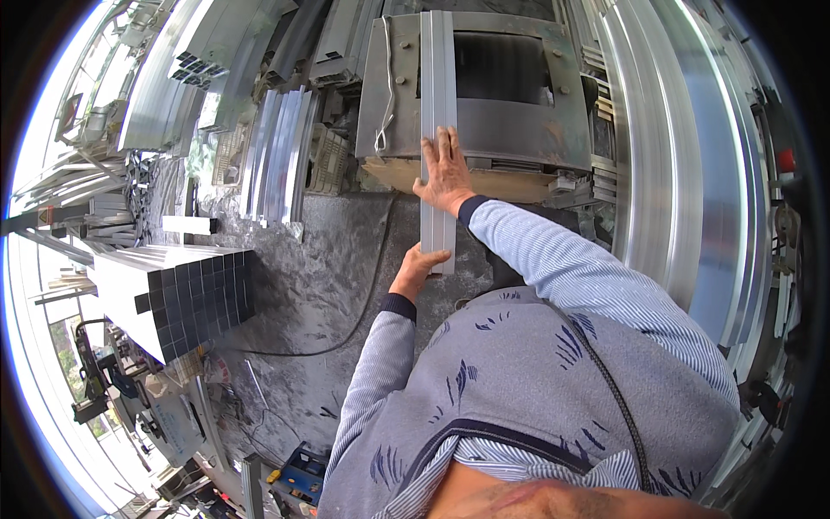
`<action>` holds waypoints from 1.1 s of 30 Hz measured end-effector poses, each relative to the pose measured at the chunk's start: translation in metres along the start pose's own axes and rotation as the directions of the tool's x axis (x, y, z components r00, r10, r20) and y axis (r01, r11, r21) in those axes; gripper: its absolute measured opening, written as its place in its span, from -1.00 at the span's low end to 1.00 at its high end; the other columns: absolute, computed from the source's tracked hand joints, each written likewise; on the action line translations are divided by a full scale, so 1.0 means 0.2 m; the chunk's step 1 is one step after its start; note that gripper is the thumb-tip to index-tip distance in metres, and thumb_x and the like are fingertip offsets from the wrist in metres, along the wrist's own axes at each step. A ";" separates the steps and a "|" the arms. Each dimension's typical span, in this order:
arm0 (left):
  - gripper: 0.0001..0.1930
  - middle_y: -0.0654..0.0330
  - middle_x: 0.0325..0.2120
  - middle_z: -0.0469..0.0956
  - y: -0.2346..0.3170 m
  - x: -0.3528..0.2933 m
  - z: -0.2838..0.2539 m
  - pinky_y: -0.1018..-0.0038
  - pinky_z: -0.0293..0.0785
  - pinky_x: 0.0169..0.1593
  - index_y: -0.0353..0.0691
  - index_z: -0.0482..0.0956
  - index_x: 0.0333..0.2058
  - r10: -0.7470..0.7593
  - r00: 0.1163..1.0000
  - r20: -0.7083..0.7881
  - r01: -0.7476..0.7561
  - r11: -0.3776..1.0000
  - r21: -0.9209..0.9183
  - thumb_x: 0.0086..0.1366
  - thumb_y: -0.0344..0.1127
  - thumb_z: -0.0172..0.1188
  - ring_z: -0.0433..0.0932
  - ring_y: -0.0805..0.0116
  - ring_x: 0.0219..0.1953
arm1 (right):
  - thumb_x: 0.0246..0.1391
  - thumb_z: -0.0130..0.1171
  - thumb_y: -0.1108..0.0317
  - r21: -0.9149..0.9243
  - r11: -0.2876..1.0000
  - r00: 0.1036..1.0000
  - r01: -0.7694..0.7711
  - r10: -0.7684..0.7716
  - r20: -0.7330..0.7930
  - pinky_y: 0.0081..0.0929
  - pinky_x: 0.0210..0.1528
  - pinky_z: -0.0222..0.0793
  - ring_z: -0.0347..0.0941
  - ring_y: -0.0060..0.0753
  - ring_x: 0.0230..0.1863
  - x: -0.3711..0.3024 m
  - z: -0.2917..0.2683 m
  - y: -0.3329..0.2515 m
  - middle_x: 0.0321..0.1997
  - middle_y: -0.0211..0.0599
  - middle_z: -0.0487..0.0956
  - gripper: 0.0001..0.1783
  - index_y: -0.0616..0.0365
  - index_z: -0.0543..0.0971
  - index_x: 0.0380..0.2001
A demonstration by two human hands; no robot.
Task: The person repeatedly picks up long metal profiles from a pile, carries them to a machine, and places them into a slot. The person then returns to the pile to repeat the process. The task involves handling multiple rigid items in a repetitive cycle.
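A long silver-grey aluminium profile with lengthwise ridges runs straight away from me, its far part lying over a metal machine table. Its near end sticks out past the table edge toward my body. My left hand is closed around that near end, thumb on top and the other fingers hidden beneath. Farther up, my right hand rests on the profile's upper face, fingers stretched forward and thumb out to the left side. Beside the profile, a dark rectangular opening shows in the table.
A white cord lies on the table's left side. Stacked square tubes are at left, and long aluminium lengths stand along the right. A black cable crosses the dusty floor. A blue toolbox sits at lower left.
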State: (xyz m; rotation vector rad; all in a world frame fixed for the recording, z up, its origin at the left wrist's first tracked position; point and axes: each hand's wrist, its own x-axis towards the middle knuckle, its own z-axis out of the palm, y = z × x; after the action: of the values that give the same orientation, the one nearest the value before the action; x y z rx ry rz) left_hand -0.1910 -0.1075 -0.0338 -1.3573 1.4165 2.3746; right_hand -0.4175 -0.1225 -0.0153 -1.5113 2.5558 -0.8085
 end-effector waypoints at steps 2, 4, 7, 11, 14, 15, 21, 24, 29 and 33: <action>-0.37 0.20 -0.07 0.72 -0.13 -0.10 -0.02 0.25 0.67 -0.09 -0.21 0.61 0.21 -0.010 1.000 -0.006 0.010 1.000 0.009 0.26 -0.09 0.62 0.73 0.27 -0.11 | 0.05 0.41 0.03 0.009 1.000 0.999 0.000 0.000 0.047 0.17 0.75 -0.05 -0.25 0.51 0.75 -0.16 0.01 -0.06 0.69 0.39 -0.01 0.06 0.24 0.28 0.56; -0.35 0.20 -0.05 0.72 -0.24 -0.21 -0.03 0.25 0.66 -0.09 -0.20 0.62 0.22 -0.023 0.999 -0.033 0.024 0.999 0.034 0.25 -0.06 0.62 0.73 0.27 -0.10 | 0.08 0.40 0.02 -0.047 0.999 0.999 0.003 0.000 0.053 0.16 0.75 -0.04 -0.28 0.51 0.76 -0.29 0.02 -0.13 0.71 0.41 -0.05 0.08 0.26 0.25 0.58; -0.34 0.22 -0.06 0.72 -0.36 -0.34 -0.05 0.27 0.65 -0.09 -0.19 0.63 0.22 -0.010 0.999 -0.038 0.013 0.998 0.064 0.23 -0.02 0.63 0.72 0.30 -0.12 | 0.14 0.35 -0.03 -0.037 0.999 0.990 -0.029 0.034 0.139 0.07 0.76 -0.05 -0.37 0.47 0.78 -0.45 0.02 -0.20 0.75 0.36 -0.14 0.09 0.22 0.20 0.63; -0.37 0.27 -0.07 0.71 -0.50 -0.48 -0.08 0.33 0.63 -0.09 -0.19 0.64 0.20 -0.017 0.999 -0.048 0.020 0.997 0.076 0.25 -0.04 0.61 0.69 0.37 -0.11 | 0.10 0.40 -0.01 -0.004 0.997 0.976 -0.077 0.076 0.206 -0.02 0.64 0.29 -0.42 0.43 0.79 -0.62 0.02 -0.28 0.75 0.28 -0.19 0.17 0.18 0.12 0.66; -0.41 0.28 -0.06 0.71 -0.57 -0.57 -0.07 0.36 0.63 -0.01 -0.21 0.64 0.19 0.030 0.999 -0.039 -0.027 0.997 0.075 0.28 -0.08 0.58 0.68 0.39 -0.07 | 0.05 0.42 0.04 0.048 0.994 0.971 -0.098 0.085 0.222 0.01 0.64 0.30 -0.40 0.46 0.77 -0.72 0.03 -0.34 0.72 0.31 -0.16 0.19 0.23 0.10 0.65; -0.42 0.28 -0.05 0.71 -0.59 -0.59 -0.07 0.37 0.62 0.03 -0.22 0.64 0.19 0.056 0.998 -0.030 -0.054 0.996 0.069 0.30 -0.10 0.57 0.67 0.40 -0.05 | 0.03 0.43 0.06 0.072 0.992 0.969 -0.104 0.085 0.230 0.04 0.65 0.28 -0.39 0.48 0.77 -0.74 0.03 -0.35 0.71 0.33 -0.14 0.20 0.25 0.10 0.64; -0.45 0.19 0.05 0.73 -0.50 -0.60 -0.01 0.37 0.59 0.20 -0.33 0.63 0.23 0.122 0.990 -0.077 -0.103 0.973 0.207 0.33 -0.26 0.54 0.68 0.36 0.06 | -0.09 0.49 0.12 0.209 0.971 0.986 -0.119 0.091 0.136 0.03 0.58 0.39 -0.33 0.44 0.76 -0.67 -0.04 -0.33 0.69 0.20 -0.08 0.19 0.23 0.20 0.59; -0.47 0.19 0.03 0.74 -0.28 -0.48 0.01 0.40 0.59 0.20 -0.33 0.64 0.23 0.114 0.993 -0.033 -0.109 0.986 0.127 0.33 -0.31 0.54 0.67 0.38 0.07 | -0.14 0.50 0.16 0.323 0.942 0.996 -0.089 0.087 0.021 0.10 0.64 0.24 -0.16 0.43 0.70 -0.45 -0.09 -0.23 0.64 0.19 0.04 0.18 0.26 0.23 0.55; -0.35 -0.08 0.14 0.69 0.18 -0.34 0.12 0.19 0.65 0.21 -0.48 0.50 0.32 0.150 0.945 0.290 -0.013 0.905 -0.426 0.56 0.03 0.15 0.71 0.11 0.06 | -0.14 0.50 0.20 0.538 0.843 0.981 0.007 0.097 -0.165 0.06 0.74 -0.04 -0.01 0.37 0.66 0.01 -0.12 0.00 0.60 0.24 0.16 0.25 0.33 0.13 0.60; -0.39 0.09 -0.10 0.66 0.50 -0.07 0.23 0.33 0.64 -0.03 -0.37 0.54 0.18 0.217 0.937 0.272 -0.123 0.937 -0.326 0.45 0.08 0.29 0.66 0.28 -0.15 | 0.03 0.40 0.27 0.931 0.356 0.965 -0.076 0.262 -0.022 -0.08 0.72 0.00 0.09 0.13 0.67 0.28 -0.10 0.22 0.67 0.24 0.15 0.27 0.28 -0.06 0.71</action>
State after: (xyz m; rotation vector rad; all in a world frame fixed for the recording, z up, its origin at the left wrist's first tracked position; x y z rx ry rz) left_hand -0.2579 -0.1262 0.0538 -0.8804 1.1631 2.8602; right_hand -0.4878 -0.1438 -0.0070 -0.7500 1.5916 -1.9416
